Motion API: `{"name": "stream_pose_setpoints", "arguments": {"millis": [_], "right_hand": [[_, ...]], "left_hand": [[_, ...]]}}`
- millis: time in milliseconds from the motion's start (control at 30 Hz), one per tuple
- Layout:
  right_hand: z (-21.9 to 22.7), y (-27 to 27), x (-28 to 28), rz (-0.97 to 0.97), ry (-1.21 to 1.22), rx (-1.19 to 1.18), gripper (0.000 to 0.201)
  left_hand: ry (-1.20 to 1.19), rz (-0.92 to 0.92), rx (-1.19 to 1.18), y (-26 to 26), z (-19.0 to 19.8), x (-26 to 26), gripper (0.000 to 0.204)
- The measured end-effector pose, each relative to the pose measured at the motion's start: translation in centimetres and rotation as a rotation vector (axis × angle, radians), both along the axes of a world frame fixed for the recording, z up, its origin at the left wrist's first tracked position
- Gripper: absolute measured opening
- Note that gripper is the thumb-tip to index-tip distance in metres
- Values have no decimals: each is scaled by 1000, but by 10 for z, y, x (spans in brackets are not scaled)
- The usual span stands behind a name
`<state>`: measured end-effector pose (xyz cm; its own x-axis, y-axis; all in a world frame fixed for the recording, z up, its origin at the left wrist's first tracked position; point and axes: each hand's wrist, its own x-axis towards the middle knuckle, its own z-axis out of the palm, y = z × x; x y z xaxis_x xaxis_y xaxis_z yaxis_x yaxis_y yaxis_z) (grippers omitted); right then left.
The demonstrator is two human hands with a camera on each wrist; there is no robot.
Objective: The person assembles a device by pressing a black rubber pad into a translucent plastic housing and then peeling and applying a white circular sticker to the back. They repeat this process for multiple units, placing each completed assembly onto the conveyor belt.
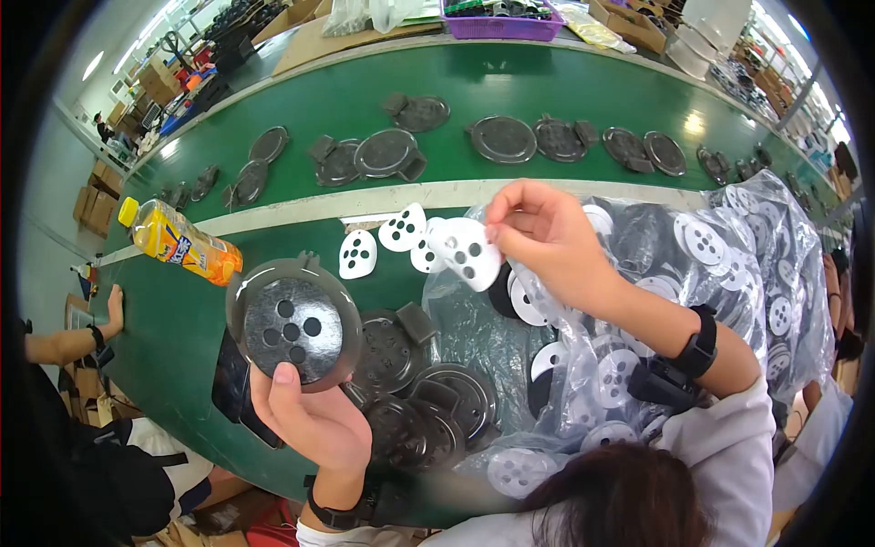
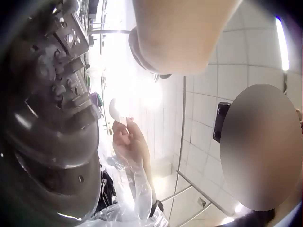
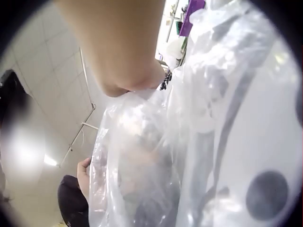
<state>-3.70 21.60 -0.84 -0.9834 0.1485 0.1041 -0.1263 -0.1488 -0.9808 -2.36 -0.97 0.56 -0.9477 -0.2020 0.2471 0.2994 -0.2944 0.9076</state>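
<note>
Two pieces up, likely handling step: gripping dark disc (image 1: 272, 330) in left hand (image 1: 314, 424), other fingers mostly hidden behind; pinching white holed sheet (image 1: 481, 264) in right hand (image 1: 547, 237), above table (image 1: 173, 337). Probably calling for steady grips.

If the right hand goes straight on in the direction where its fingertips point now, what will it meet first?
Beyond the held white piece, the right hand would probably meet the loose white pieces on the green table. Depth is unclear; it may pass above them.
</note>
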Motion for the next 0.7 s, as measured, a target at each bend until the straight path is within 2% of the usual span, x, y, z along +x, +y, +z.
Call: {"name": "stream_pose_setpoints", "arguments": {"millis": [100, 167, 200, 233, 300, 333, 367, 433, 467, 533, 567, 633, 700], "right_hand": [[2, -10, -16, 105, -10, 37, 10], [-8, -20, -32, 175, 62, 170, 17], [-6, -27, -35, 149, 77, 378, 22], [-2, -29, -33, 149, 94, 377, 22], [9, -27, -28, 177, 262, 886, 27], [10, -27, -29, 183, 312, 724, 27], [16, -25, -24, 185, 319, 733, 27], [46, -27, -2, -10, 608, 803, 27], [54, -24, 7, -5, 610, 809, 27], [64, -17, 23, 3, 961, 1189, 22], [65, -12, 30, 5, 958, 1193, 22], [64, -4, 40, 151, 1083, 1280, 17], [60, -2, 46, 137, 1136, 1312, 11]], "left_hand": [[-93, 77, 66, 1, -1, 0, 35], [-81, -74, 1, -2, -3, 0, 32], [-72, -169, -11, -5, 0, 1, 33], [-56, -166, -15, -5, 3, 2, 33], [-74, -124, 27, 1, 5, 2, 33], [-82, -208, 43, -3, 6, 3, 34], [-74, -206, 52, -2, 8, 4, 34], [-226, -353, 200, 0, 11, 6, 26], [-269, -541, 247, -6, 7, 5, 24], [-291, -589, 231, 1, 0, 11, 24], [-313, -640, 210, 4, -3, 14, 23], [-309, -704, 215, 3, -5, 17, 24], [-214, -759, 52, 3, -2, 21, 24]]}}
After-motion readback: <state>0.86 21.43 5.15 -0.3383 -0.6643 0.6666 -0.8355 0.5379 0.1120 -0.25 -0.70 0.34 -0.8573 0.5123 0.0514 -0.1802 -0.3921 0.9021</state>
